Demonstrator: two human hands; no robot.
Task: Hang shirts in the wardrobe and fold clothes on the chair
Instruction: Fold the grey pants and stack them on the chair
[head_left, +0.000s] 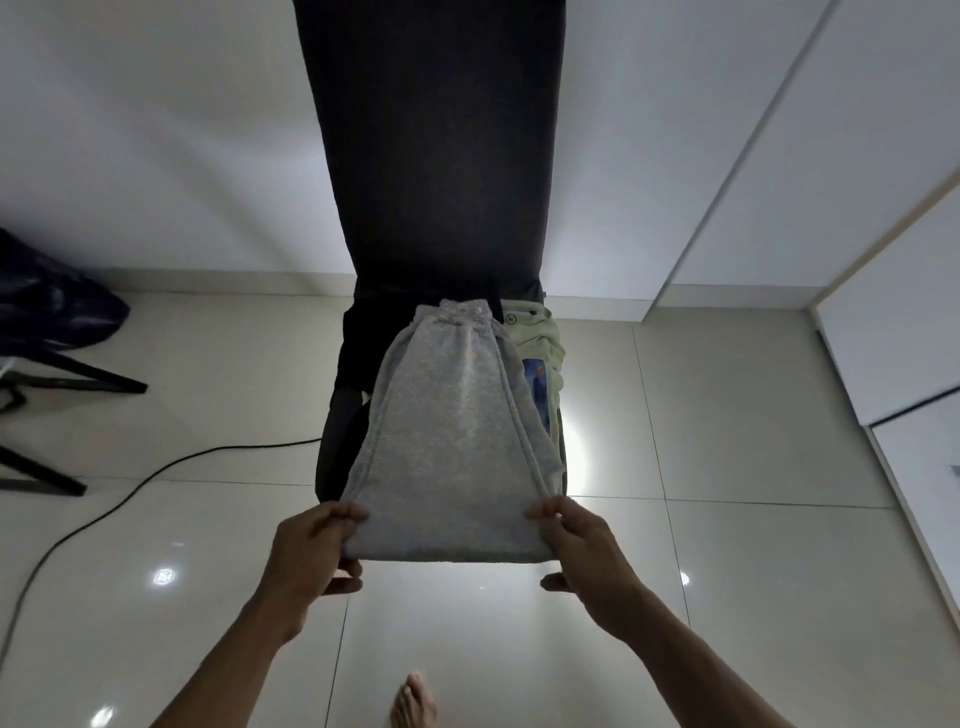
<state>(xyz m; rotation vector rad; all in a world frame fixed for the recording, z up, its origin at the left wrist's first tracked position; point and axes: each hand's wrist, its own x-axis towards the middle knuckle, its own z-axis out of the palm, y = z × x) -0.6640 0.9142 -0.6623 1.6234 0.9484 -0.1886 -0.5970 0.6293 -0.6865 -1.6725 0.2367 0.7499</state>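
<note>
The chair (431, 156) loses the top of its backrest past the picture's upper edge, and its seat is almost wholly covered by clothes. The grey garment (447, 441) hides most of the pale green shirt (543, 358) along the seat's right edge, so the shirt's blue print and small label cannot be read. A black garment (358, 338) at the seat's left edge is too dark to identify. The dark bundle (47, 296) is cut off at the left. Only 1 bare foot (414, 701) shows, cropped at the bottom.
</note>
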